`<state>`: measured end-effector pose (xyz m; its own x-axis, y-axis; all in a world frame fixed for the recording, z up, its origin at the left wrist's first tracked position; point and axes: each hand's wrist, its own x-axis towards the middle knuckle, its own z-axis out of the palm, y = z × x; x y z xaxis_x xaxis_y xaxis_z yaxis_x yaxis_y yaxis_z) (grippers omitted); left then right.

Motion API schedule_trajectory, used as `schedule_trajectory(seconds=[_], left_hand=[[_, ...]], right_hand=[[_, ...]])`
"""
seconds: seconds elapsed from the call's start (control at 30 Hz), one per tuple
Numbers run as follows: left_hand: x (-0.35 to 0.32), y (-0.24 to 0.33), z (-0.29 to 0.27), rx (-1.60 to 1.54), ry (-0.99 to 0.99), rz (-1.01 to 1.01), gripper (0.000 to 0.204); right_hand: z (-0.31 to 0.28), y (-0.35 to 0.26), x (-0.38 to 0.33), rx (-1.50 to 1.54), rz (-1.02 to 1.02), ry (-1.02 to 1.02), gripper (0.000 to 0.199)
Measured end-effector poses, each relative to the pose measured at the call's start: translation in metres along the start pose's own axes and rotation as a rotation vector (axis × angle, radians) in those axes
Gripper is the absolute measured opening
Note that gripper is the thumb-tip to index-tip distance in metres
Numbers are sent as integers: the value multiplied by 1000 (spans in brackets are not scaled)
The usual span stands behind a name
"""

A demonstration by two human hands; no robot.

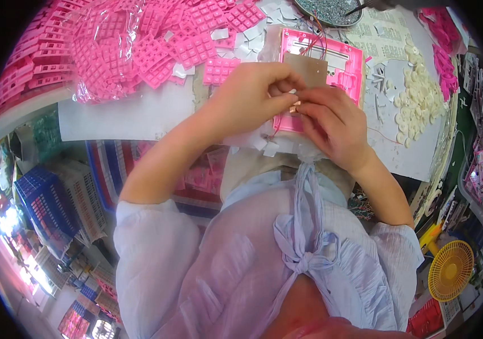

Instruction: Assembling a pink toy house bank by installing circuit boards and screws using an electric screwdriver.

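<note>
In front of me lies a pink plastic housing (356, 62) with red wires (316, 40) at its upper part. A flat brown board (308, 66) rests over its middle. My left hand (255, 93) reaches in from the left, thumb and forefinger pinched together. From the other side my right hand (338, 121) meets it, fingers bent and pressed together. A small copper-coloured metal piece (294, 107) shows between the fingertips of both hands, over the housing's near part. Its exact shape is hidden by the fingers.
Many pink keypad pieces (196, 50) are heaped at the back left, some under clear plastic (103, 56). A round tray of small metal parts (332, 22) stands at the back. Cream-coloured discs (416, 104) lie to the right. A yellow fan (450, 270) is at the lower right.
</note>
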<state>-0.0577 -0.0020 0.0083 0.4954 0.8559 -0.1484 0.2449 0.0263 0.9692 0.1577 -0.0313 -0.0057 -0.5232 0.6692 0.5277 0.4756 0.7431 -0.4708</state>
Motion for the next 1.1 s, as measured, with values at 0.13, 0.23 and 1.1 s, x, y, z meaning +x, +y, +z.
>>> schedule_trajectory(seconds=[0.13, 0.23, 1.1], left_hand=[[1, -1, 1, 391, 43, 258, 21], [0, -12, 7, 442, 98, 382, 23], [-56, -13, 7, 649, 342, 326, 29]], right_hand=[[-1, -7, 3, -127, 20, -33, 25], [2, -9, 3, -176, 24, -57, 23], [-17, -13, -8, -76, 99, -240, 38]])
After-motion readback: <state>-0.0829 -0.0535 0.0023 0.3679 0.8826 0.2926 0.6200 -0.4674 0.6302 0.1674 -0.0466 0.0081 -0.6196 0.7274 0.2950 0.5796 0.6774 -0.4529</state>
